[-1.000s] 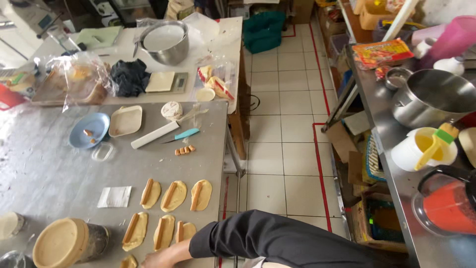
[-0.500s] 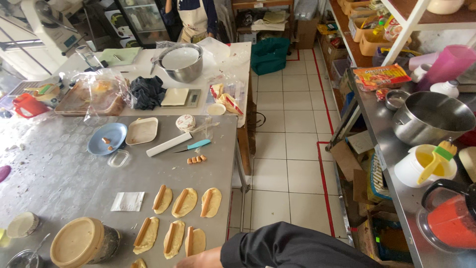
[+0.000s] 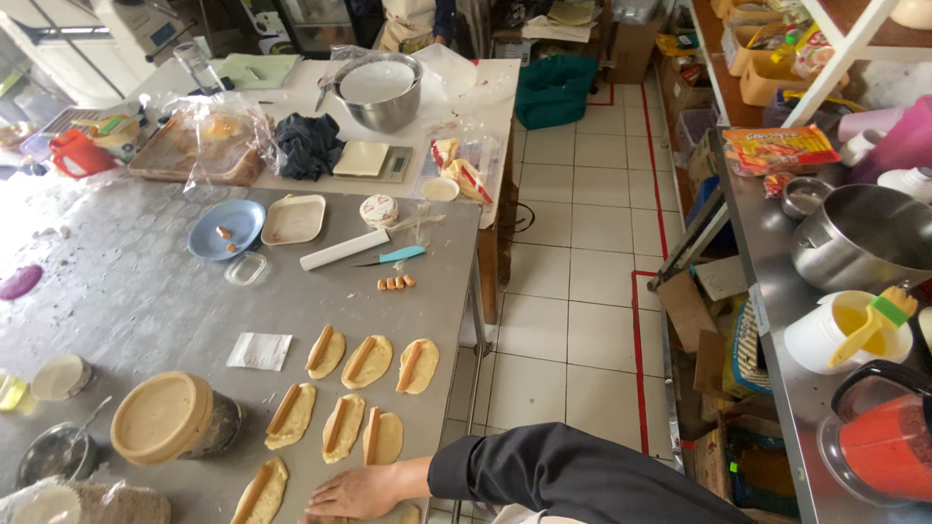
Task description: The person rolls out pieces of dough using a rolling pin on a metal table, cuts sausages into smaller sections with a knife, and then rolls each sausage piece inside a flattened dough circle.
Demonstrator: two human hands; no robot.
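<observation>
Over the last second your view has tipped down and drawn in toward the steel worktable (image 3: 116, 311), so your hand (image 3: 361, 490) with its black sleeve (image 3: 573, 475), before only an arm at the bottom edge, now shows in full: it lies flat, fingers spread and holding nothing, on the table's near edge just beside the lowest dough oval (image 3: 260, 493). Which hand it is I cannot tell from this angle, and no second hand is in view. The dough pieces themselves have not shifted: seven ovals, each with a sausage strip laid along its middle, sit in loose rows, the nearest row (image 3: 335, 427) just above your fingers and the farther three (image 3: 372, 359) beyond it (an eighth piece may be hidden under your palm; it is cut off by the frame). To the left stand a lidded tan tub (image 3: 160, 419) and a white paper square (image 3: 259, 351). Farther up the table lie a few cut sausage bits (image 3: 395, 282), a teal-handled knife (image 3: 390, 257), a white rolling stick (image 3: 344, 249), a cream tray (image 3: 293, 219) and a blue plate (image 3: 225, 229). On the cloth-covered table behind are a scale (image 3: 369, 162) and a steel mixing bowl (image 3: 378, 90). With nothing rearranged, the work looks to be resting at the near row.
</observation>
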